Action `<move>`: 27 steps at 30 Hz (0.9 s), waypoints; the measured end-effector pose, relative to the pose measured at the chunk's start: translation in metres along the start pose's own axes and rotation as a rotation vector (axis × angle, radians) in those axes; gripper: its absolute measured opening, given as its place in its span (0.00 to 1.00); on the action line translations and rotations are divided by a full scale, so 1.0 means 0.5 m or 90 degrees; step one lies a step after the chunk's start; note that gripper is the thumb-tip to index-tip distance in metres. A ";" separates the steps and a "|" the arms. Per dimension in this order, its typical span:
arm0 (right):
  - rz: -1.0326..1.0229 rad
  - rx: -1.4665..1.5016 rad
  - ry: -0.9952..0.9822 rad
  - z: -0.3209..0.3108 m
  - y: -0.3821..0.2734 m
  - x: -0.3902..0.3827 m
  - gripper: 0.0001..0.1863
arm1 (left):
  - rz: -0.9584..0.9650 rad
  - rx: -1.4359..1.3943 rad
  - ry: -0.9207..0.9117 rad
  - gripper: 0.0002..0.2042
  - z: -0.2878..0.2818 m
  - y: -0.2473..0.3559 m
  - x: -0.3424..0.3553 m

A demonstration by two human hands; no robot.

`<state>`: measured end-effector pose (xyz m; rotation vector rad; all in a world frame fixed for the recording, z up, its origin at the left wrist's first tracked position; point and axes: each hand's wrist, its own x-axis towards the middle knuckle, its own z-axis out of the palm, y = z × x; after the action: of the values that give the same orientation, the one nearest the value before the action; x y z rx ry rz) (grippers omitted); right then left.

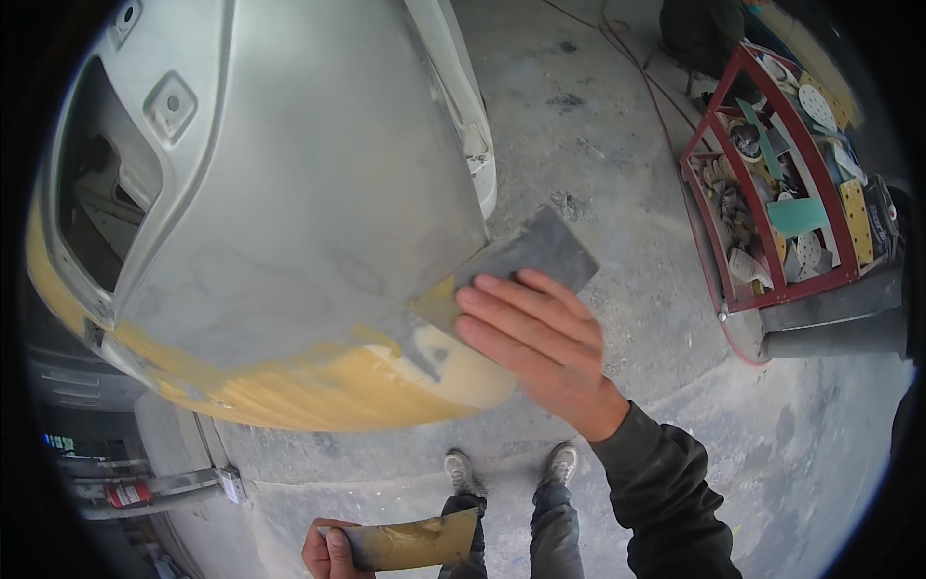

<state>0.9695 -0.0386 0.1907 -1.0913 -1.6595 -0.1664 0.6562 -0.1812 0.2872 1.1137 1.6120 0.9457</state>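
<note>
A grey car body panel (318, 174) fills the left and middle, with yellow body filler (299, 391) spread along its near lower edge and a paler cream patch (449, 372) at the corner. My right hand (535, 333) grips a flat, dark grey rectangular putty spreader (559, 246), fingers laid on top of it. Its left end is smeared with yellow and lies over the panel's right corner. Low in the view, my left hand (333, 550) pinches one end of a rectangular plate (410, 542) coated with yellow filler, held in front of my legs, apart from the panel.
At the right stands a red-framed cart (743, 183) holding sanding discs, sheets and tools. A red hose (637, 63) runs over the stained concrete floor (569, 116) towards it. A person (704, 34) in dark clothes is at the top. A metal bar (174, 485) is at lower left.
</note>
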 end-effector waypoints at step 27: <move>0.085 -0.182 -0.021 -0.036 -0.171 -0.013 0.17 | 0.181 -0.023 -0.061 0.15 -0.121 0.034 0.127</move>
<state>0.9207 -0.1014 0.2270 -1.4225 -1.6186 -0.3066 0.5925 -0.1210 0.3028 1.3671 1.3768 1.0819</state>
